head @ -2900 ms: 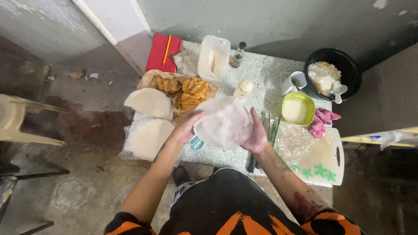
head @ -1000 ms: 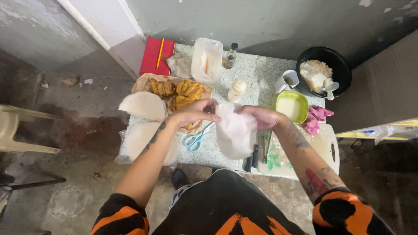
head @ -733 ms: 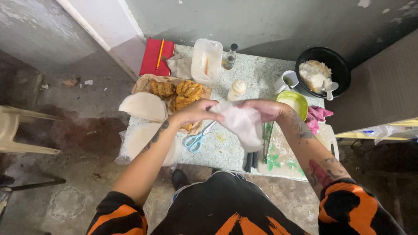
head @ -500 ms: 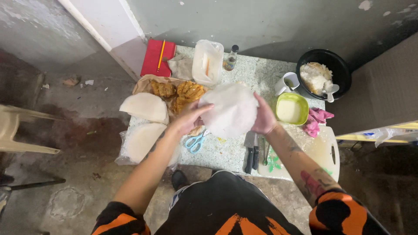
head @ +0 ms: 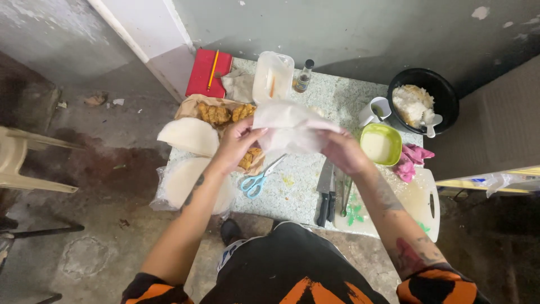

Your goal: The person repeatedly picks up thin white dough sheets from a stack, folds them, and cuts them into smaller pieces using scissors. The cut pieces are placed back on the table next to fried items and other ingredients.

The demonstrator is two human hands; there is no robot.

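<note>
Both hands hold one thin white round wrapper sheet [head: 289,130] up above the speckled table [head: 298,194]. My left hand [head: 236,143] pinches its left edge and my right hand [head: 344,152] grips its right edge from below. The sheet hangs tilted and partly folded over the fried golden pieces [head: 220,114] on brown paper. Blue-handled scissors [head: 256,181] lie on the table just under my hands.
Two stacks of white wrappers [head: 190,136] lie at the left edge. A green bowl [head: 381,144], a white mug [head: 378,110], a black pot of rice [head: 423,100], a pink cloth [head: 412,159], a cutting board [head: 413,200], knives [head: 326,194], a clear tub [head: 273,79] and a red notebook [head: 208,72] surround them.
The sheet was spread wide and held up half a second ago; now it is lowered and partly folded between both hands. My right hand has moved under its right edge.
</note>
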